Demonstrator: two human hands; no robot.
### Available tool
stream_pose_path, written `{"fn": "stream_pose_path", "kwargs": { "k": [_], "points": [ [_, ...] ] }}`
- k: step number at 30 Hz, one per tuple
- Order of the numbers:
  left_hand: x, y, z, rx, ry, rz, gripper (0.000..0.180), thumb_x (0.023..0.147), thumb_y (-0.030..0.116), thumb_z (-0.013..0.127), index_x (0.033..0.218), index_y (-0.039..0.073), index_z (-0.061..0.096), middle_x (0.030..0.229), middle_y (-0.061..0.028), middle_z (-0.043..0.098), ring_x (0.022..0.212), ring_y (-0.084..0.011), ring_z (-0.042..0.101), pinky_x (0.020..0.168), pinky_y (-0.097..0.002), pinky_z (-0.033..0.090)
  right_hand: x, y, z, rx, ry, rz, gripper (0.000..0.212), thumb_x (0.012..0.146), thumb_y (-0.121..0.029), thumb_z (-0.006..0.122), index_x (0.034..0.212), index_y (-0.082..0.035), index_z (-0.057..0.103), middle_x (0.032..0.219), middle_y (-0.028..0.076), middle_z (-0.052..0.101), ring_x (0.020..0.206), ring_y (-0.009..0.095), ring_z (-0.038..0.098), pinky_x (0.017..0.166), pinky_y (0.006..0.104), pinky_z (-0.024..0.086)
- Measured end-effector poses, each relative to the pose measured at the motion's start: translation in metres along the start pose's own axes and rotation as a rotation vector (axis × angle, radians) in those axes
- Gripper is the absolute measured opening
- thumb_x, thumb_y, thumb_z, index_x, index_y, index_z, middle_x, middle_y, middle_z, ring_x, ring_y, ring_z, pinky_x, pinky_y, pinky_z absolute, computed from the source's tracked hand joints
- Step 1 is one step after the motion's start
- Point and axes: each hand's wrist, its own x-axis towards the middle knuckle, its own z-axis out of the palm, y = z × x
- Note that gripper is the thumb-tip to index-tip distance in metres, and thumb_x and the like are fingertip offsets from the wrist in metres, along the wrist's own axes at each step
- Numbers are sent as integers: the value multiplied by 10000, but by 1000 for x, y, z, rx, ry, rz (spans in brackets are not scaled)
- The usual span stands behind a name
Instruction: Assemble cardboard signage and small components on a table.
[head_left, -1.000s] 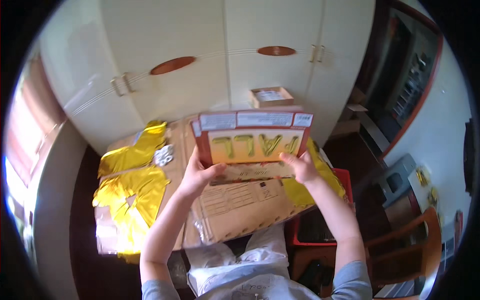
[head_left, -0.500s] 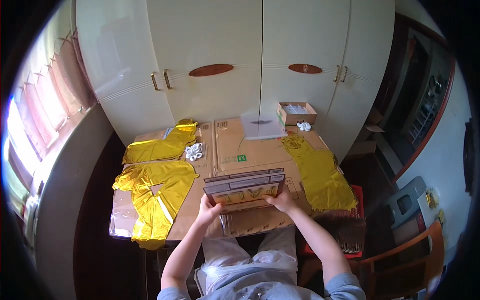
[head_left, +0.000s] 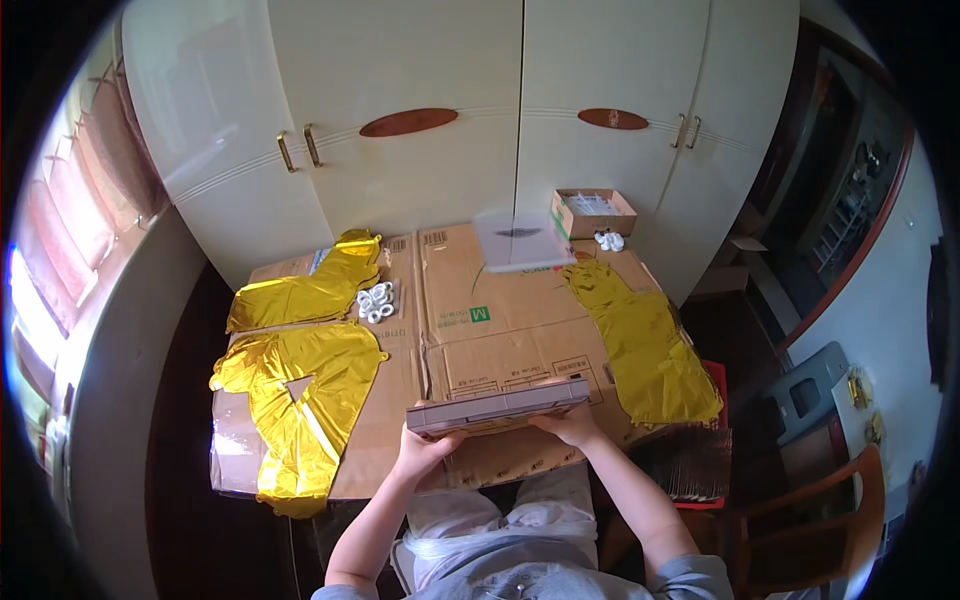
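Note:
Both my hands grip a stack of flat printed card packs [head_left: 498,407] above the near edge of the cardboard-covered table. The stack is now seen edge-on, so its printed face is hidden. My left hand [head_left: 430,450] closes round its left end, thumb on the near side. At the right end my right hand [head_left: 574,426] holds it the same way. Flat gold foil balloons lie to either side: one [head_left: 335,365] at the near left, another [head_left: 305,298] behind it, a third [head_left: 655,355] on the right.
White rings [head_left: 376,300] cluster by the left balloons. Farther back are a translucent sheet [head_left: 520,250], an open carton [head_left: 563,218] of clear pieces and small white items [head_left: 609,241]. Dark flat packs [head_left: 690,465] sit in a red crate [head_left: 717,378] right of the table, near a wooden chair [head_left: 868,500].
The stack has tipped from showing its printed face to showing its edges, and its fanned packs are now squared together. Both hands stay on it. The view has shifted slightly.

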Motion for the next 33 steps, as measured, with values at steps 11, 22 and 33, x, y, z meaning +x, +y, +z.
{"fn": "stream_pose_path", "kwargs": {
  "k": [11,22,33],
  "points": [
    [-27,-6,-7,273,199,72,429,729,69,613,1113,-13,442,1071,-121,527,980,-185,517,838,-304,414,-21,-46,21,-604,-23,-644,174,724,-138,631,873,-89,555,859,44,615,781,185,606,673,297,498],
    [-133,36,44,-654,393,-591,438,801,212,561,1172,67,380,1087,-120,500,995,-266,504,830,-434,428,-91,-48,88,-1187,-87,-752,109,761,-196,591,862,-162,566,944,-31,593,892,132,559,752,306,394],
    [-106,41,5,-192,336,-473,426,750,56,591,1136,7,418,1015,-119,541,918,-229,555,773,-361,474,-116,-61,64,-607,47,5,343,751,-220,621,1039,-69,513,1050,89,515,972,243,486,823,349,372]
  ]
}}
